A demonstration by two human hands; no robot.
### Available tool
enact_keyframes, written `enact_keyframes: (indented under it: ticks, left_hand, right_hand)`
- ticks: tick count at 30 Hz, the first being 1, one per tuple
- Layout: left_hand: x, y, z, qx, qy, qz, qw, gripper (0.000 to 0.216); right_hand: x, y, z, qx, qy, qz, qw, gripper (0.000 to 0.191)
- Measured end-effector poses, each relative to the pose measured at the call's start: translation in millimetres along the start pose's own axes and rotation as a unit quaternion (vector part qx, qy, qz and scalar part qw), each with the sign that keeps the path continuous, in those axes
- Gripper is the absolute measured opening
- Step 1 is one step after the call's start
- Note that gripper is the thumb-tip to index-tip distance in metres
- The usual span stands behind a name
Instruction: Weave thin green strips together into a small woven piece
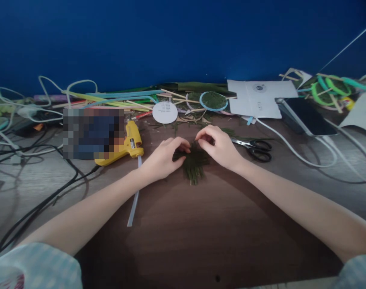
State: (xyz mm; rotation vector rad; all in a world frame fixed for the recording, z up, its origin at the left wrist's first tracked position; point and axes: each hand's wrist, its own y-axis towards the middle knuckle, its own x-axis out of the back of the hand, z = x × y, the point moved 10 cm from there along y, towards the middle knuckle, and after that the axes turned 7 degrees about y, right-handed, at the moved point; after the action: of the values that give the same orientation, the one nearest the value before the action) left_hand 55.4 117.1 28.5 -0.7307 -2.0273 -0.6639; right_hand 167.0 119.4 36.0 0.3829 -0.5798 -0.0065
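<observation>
A small bundle of dark green sprigs (194, 170) lies on the brown table between my hands, its stem ends fanned toward me. My left hand (163, 158) is curled at the bundle's left edge, thumb below and fingers above, with green showing between them. At the top right of the bundle, my right hand (220, 146) has its fingertips drawn together in a pinch on the sprigs; the exact piece is too small to make out. A yellow hot glue gun (134, 140) with a clear glue stick (134, 206) lies left of my left hand. Black-handled scissors (255, 148) rest beside my right wrist.
A white round card (165, 112), a blue-rimmed ring filled with green (213, 101) and thin sticks lie along the blue wall (183, 40). A white box (261, 98) and a phone (309, 116) stand at the right. Cables (50, 196) run across the left side.
</observation>
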Motion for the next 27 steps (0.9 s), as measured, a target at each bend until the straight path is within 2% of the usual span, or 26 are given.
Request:
enact_keyframes:
  ticks: [3, 6, 10, 17, 27]
  left_hand:
    - [0.4, -0.1, -0.8, -0.002, 0.001, 0.001, 1.000, 0.028]
    - [-0.2, 0.0, -2.0, -0.006, 0.008, 0.007, 1.000, 0.028]
    - [-1.2, 0.1, -3.6, -0.014, 0.022, 0.011, 1.000, 0.028]
    - [-1.6, 0.1, -5.8, -0.017, 0.041, 0.010, 0.999, 0.025]
    - [-2.0, 0.7, -7.5, -0.029, 0.052, 0.012, 0.998, 0.024]
  right_hand:
    - [2.7, -0.6, -3.4, -0.016, -0.008, -0.012, 1.000, 0.009]
    - [1.8, 0.0, -4.7, -0.022, -0.015, 0.005, 1.000, 0.009]
    - [-3.3, 2.4, -8.2, -0.037, -0.015, 0.075, 0.996, 0.007]
    - [-12.7, 2.5, -8.6, -0.019, -0.058, 0.208, 0.976, 0.009]
    - [-15.3, 2.1, -15.2, -0.045, -0.062, 0.238, 0.968, 0.012]
